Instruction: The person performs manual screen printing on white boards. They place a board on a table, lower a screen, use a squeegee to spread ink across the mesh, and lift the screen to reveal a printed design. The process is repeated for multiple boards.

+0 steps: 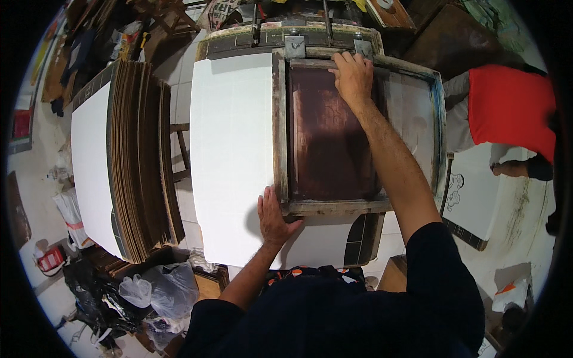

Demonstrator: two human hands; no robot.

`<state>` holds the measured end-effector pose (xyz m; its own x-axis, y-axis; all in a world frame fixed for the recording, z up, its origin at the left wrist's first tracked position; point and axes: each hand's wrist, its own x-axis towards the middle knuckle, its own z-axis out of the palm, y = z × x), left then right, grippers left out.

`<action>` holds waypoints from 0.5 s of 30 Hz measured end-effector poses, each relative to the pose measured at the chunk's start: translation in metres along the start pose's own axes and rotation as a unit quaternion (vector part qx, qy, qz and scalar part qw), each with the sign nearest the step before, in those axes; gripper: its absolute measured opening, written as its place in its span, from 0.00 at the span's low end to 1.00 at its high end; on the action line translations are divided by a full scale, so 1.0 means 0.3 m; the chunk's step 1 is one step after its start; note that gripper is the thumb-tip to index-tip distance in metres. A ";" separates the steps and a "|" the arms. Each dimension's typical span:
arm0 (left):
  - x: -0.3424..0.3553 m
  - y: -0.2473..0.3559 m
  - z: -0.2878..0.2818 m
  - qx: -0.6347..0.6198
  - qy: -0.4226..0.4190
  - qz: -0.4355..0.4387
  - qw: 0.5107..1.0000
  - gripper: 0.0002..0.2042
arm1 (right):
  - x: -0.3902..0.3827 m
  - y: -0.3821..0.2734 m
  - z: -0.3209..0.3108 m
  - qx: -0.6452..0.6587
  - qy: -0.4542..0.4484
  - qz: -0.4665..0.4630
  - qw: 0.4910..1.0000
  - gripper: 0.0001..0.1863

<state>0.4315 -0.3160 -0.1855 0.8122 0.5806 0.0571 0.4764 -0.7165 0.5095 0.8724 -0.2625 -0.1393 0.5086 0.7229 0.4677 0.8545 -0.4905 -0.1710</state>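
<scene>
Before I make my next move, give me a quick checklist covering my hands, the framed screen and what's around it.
1. Left hand placed: ok, fingers spread by the near-left corner of the framed screen.
2. Right hand placed: ok, at the screen's far end; its exact grip, cannot tell.
3. Two metal clamps at the far edge: ok, both there; tightness, cannot tell.
4. White sheet flat: ok where it shows, left of the screen.
5. Screen sitting fully flat underneath: cannot tell from above.
6. Other person's hand clear: ok, off to the right, apart from the screen.
</scene>
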 end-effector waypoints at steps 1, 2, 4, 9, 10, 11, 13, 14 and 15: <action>0.000 0.000 0.002 0.005 0.006 0.006 1.000 0.65 | -0.015 -0.003 -0.006 -0.021 -0.029 0.004 0.999 0.17; -0.001 0.001 0.002 0.008 0.007 0.007 1.000 0.64 | -0.040 -0.009 -0.018 -0.044 -0.055 0.007 0.998 0.17; 0.002 0.001 0.002 0.009 0.008 0.012 1.000 0.64 | -0.130 -0.041 -0.057 -0.033 -0.079 0.026 0.996 0.18; 0.007 0.003 -0.001 0.006 0.025 0.017 1.000 0.61 | -0.507 -0.215 -0.255 -0.044 -0.127 0.040 0.990 0.19; 0.007 0.003 0.000 0.005 0.027 0.021 0.999 0.61 | -0.584 -0.256 -0.300 -0.026 -0.098 0.033 0.994 0.20; 0.005 0.004 0.001 0.006 0.027 0.024 0.999 0.61 | -0.671 -0.301 -0.349 -0.016 -0.096 0.032 0.995 0.21; 0.002 0.004 0.004 0.007 0.042 0.026 0.999 0.60 | -0.827 -0.379 -0.436 -0.017 -0.154 0.048 0.987 0.25; 0.000 0.002 0.006 -0.002 0.051 0.033 0.998 0.59 | -0.876 -0.406 -0.458 -0.018 -0.148 0.048 0.988 0.26; -0.001 0.000 0.010 -0.011 0.060 0.033 0.998 0.58 | -0.913 -0.425 -0.472 -0.018 -0.143 0.047 0.988 0.28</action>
<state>0.4323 -0.3173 -0.1880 0.7946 0.5759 0.1924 0.4151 -0.7464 0.5201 0.6092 -0.4667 -0.1229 0.5986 0.7792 0.1855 0.8006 -0.5747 -0.1693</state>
